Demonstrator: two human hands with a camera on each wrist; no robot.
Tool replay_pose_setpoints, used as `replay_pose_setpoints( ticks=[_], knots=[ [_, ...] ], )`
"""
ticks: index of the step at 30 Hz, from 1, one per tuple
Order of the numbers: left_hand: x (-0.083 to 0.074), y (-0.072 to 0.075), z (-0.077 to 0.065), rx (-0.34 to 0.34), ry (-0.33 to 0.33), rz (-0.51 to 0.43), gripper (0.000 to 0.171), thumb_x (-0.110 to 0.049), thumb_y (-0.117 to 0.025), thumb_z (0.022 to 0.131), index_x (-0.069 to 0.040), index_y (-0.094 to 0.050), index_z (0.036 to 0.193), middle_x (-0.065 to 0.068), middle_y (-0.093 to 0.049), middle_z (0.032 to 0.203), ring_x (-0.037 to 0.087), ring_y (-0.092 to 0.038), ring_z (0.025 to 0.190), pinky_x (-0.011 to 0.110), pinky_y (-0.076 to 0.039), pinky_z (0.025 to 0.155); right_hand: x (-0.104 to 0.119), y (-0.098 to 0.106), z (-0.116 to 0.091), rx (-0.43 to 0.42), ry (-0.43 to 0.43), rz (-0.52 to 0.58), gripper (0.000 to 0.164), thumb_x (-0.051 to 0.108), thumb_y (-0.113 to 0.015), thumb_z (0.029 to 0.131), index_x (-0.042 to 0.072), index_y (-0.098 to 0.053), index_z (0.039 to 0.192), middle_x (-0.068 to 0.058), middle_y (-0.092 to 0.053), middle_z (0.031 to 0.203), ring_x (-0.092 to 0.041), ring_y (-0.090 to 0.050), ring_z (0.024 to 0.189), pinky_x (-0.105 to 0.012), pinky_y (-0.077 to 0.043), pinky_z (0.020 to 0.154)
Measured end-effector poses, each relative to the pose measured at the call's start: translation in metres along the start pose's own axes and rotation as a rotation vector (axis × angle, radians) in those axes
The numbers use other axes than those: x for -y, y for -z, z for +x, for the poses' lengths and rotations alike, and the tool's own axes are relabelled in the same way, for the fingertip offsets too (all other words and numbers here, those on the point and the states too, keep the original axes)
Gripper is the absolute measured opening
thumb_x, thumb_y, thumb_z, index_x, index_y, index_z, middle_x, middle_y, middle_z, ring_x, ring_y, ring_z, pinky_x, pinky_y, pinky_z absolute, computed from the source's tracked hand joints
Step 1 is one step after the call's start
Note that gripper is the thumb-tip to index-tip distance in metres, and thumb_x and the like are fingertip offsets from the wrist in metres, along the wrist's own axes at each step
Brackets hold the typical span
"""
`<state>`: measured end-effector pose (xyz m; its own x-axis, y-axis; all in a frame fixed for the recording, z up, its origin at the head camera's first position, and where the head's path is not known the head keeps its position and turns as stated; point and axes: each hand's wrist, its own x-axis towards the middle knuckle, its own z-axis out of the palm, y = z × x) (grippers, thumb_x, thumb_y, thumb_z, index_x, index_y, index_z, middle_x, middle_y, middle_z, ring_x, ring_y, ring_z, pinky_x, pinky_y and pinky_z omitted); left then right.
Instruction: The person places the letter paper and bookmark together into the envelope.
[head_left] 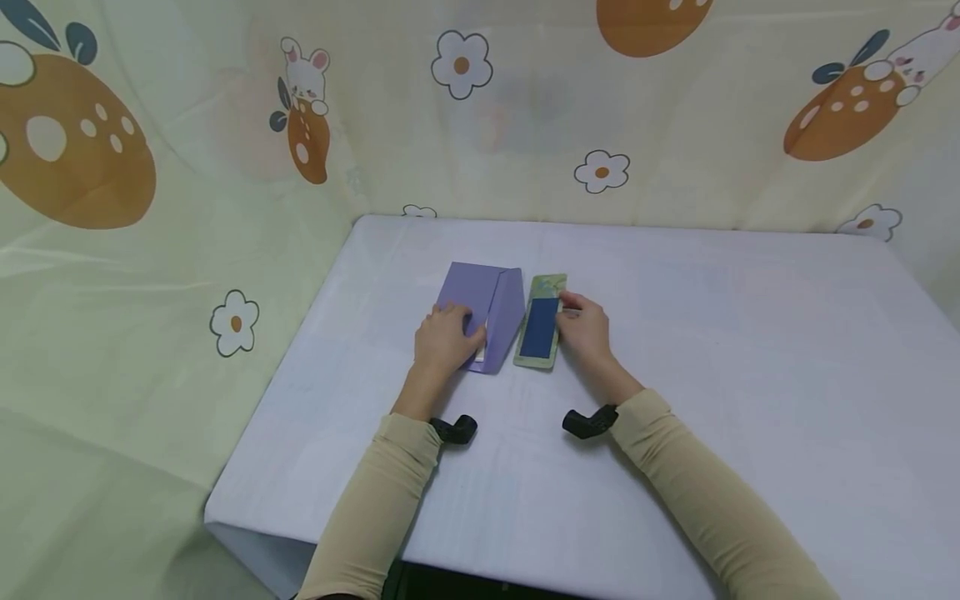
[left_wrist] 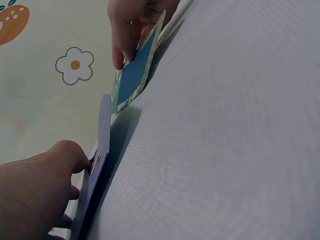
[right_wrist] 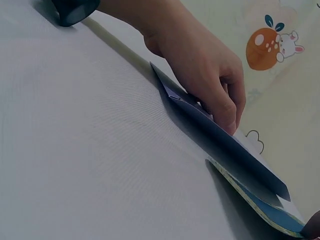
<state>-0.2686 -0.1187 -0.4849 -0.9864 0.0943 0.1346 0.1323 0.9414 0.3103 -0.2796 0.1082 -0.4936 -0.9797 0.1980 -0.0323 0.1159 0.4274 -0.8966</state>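
Observation:
A purple envelope (head_left: pixel 471 285) lies on the table, its flap (head_left: pixel 507 317) folded out to the right and a pale strip showing at the opening. My left hand (head_left: pixel 446 337) holds it, thumb at that opening and the other fingers over its left part. Just to the right is a green patterned card with a dark blue panel (head_left: pixel 540 328). My right hand (head_left: pixel 585 332) pinches this card by its right edge, near the top. In the left wrist view the card (left_wrist: pixel 135 75) stands tilted, one long edge raised; the envelope flap (left_wrist: pixel 104 122) also rises from the cloth.
A white cloth covers the table (head_left: pixel 750 400). Behind and to the left hangs a pale curtain (head_left: pixel 525 108) printed with carrots, rabbits and flowers. Black wrist-worn devices (head_left: pixel 590 422) sit at both cuffs, close over the cloth. A dark edge (head_left: pixel 465 582) shows at the table's front.

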Motion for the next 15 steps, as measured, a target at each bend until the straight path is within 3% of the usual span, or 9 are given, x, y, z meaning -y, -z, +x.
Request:
replay_pose_setpoints(
  ticks=[8, 13, 15],
  knots=[
    [-0.0014, 0.0008, -0.0007, -0.014, -0.005, 0.003, 0.047, -0.047, -0.057, 0.087, -0.017, -0.063, 0.123, 0.009, -0.057, 0.134, 0.039, -0.049, 0.127, 0.052, -0.047, 0.094, 0.0023, -0.0044, 0.0008, 0.039, 0.023, -0.026, 0.052, 0.008, -0.053, 0.085, 0.008, -0.051, 0.137, -0.014, -0.058, 0.129, -0.020, -0.062, 0.101, -0.026, -0.049, 0.075],
    [-0.0016, 0.0000, -0.0012, -0.029, -0.007, 0.003, 0.046, -0.047, -0.058, 0.087, -0.016, -0.063, 0.121, 0.009, -0.058, 0.133, 0.039, -0.051, 0.125, 0.052, -0.048, 0.093, 0.0071, -0.0079, -0.0018, 0.060, 0.054, -0.024, 0.050, 0.009, -0.053, 0.086, 0.006, -0.051, 0.136, -0.017, -0.057, 0.130, -0.027, -0.061, 0.113, -0.038, -0.052, 0.089],
    [-0.0018, -0.0001, -0.0015, -0.033, -0.007, 0.004, 0.046, -0.047, -0.058, 0.087, -0.016, -0.064, 0.121, 0.010, -0.058, 0.133, 0.039, -0.052, 0.124, 0.052, -0.049, 0.093, 0.0088, -0.0093, -0.0024, 0.075, 0.063, -0.038, 0.050, 0.009, -0.054, 0.087, 0.006, -0.051, 0.137, -0.017, -0.057, 0.130, -0.028, -0.061, 0.115, -0.037, -0.052, 0.090]
  ],
)
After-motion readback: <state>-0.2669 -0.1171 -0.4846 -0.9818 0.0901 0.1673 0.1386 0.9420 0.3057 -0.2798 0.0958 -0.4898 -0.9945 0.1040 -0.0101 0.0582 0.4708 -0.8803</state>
